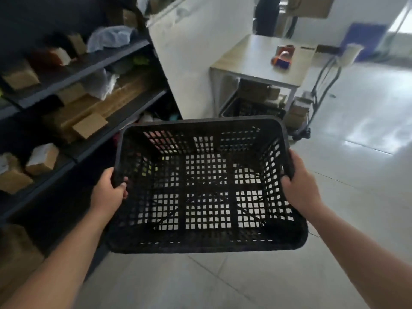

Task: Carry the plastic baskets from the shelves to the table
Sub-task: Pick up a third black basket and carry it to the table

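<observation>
I hold an empty black plastic basket [200, 124] with lattice walls and floor in front of me, above the floor. My left hand [110, 190] grips its left rim and my right hand [299, 186] grips its right rim. The dark shelves [89, 63] stand to my left, stacked with cardboard boxes and bags. The light wooden table [252, 61] stands ahead at the upper right, beyond the basket. A second black basket [249, 108] sits on the floor under that table.
An orange tape dispenser [282, 56] lies on the table. A white partition wall [196, 52] runs between shelves and table. A cart with cables and boxes [301, 112] stands right of the table. Glossy tiled floor [367, 130] spreads to the right.
</observation>
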